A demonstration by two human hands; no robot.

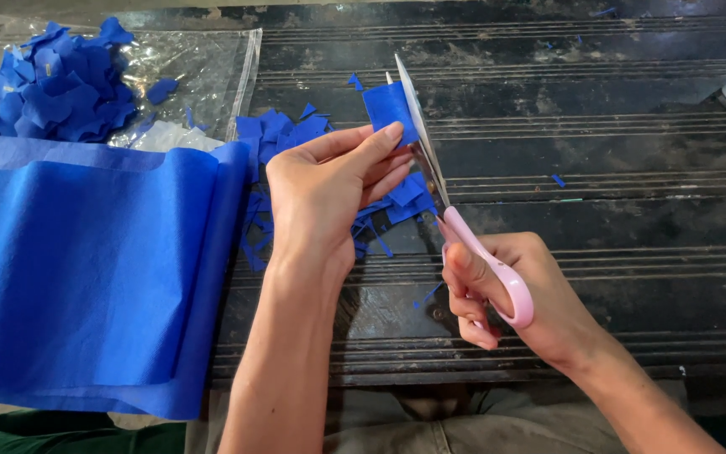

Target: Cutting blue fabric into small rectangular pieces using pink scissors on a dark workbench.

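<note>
left hand (325, 189): bare, no ring, no glove; nails short and plain | right hand (506, 298): bare, no ring, no watch at the wrist | forearms: both uncovered, no sleeve in view | lap: grey-olive trousers with a stitched seam; green cloth at the lower left edge

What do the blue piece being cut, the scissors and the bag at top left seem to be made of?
The blue piece in the left hand: likely thin matte tissue or crepe paper; it folds softly.
The scissors in the right hand: shiny metal blades, glossy pink handles, probably plastic.
The bag: clear plastic film, wrinkled, with glare.
</note>
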